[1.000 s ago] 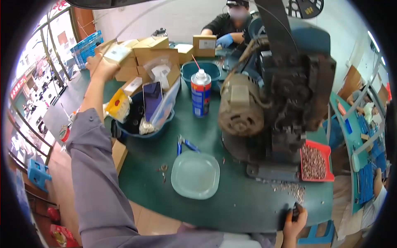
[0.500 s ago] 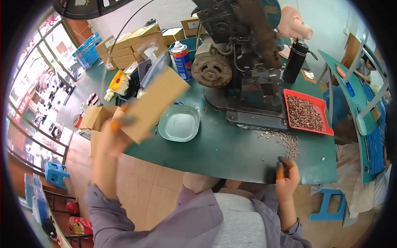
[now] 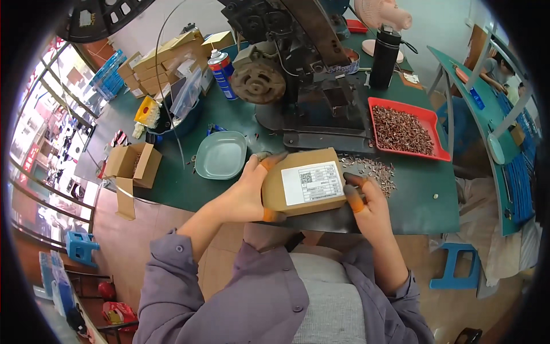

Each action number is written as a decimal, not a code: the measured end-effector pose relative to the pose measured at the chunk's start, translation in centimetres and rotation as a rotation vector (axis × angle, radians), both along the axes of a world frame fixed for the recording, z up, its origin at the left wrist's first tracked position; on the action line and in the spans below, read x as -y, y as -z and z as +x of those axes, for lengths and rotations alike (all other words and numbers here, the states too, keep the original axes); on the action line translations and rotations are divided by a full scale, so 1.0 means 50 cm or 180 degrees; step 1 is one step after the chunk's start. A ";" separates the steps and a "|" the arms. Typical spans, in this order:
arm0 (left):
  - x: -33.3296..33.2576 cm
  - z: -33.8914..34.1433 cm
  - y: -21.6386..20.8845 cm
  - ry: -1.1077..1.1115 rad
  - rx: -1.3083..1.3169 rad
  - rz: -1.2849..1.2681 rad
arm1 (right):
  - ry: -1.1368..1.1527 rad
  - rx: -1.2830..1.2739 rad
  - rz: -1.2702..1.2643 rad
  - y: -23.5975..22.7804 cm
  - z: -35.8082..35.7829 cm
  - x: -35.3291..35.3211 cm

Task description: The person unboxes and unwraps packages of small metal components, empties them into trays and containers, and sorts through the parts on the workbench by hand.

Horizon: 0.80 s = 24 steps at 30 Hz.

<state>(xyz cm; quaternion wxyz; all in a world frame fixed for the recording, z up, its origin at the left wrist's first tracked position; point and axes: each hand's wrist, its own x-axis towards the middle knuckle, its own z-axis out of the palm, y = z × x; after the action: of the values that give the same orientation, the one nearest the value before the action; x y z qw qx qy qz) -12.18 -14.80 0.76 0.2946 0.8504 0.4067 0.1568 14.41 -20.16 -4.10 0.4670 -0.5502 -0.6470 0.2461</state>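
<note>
Head view: my left hand (image 3: 243,194) has its fingers clamped around the left end of a rectangular brown cardboard box (image 3: 275,189). My right hand (image 3: 373,207) sets bent fingers against its right end; whether they grip, I cannot tell. The box is at the green table's (image 3: 421,211) front edge, right of a pale-green rounded-square dish (image 3: 220,156).

Includes a black bottle (image 3: 385,60) toward the far right corner of the table (image 3: 424,212), a blue spray can (image 3: 223,75) toward the far edge, blue crates (image 3: 107,77) by the far left corner, and a blue stool (image 3: 452,284) below the near right corner.
</note>
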 end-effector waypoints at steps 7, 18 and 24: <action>0.068 -0.016 0.017 -0.1133 0.1363 -0.1246 | 0.0225 0.0095 -0.0317 -0.018 -0.026 -0.009; 0.038 -0.003 -0.123 -0.1925 0.1478 -0.3356 | 0.0255 0.0877 0.0056 -0.057 -0.050 -0.003; 0.009 -0.011 -0.118 -0.2209 0.0899 -0.3119 | 0.0284 0.0478 -0.0353 -0.067 -0.062 0.009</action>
<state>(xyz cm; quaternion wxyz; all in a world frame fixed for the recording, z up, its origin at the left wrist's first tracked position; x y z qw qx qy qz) -12.74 -15.25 6.65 0.6339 0.4052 0.6415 0.1495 11.30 -20.60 -0.73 0.3965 -0.6204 -0.6404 0.2186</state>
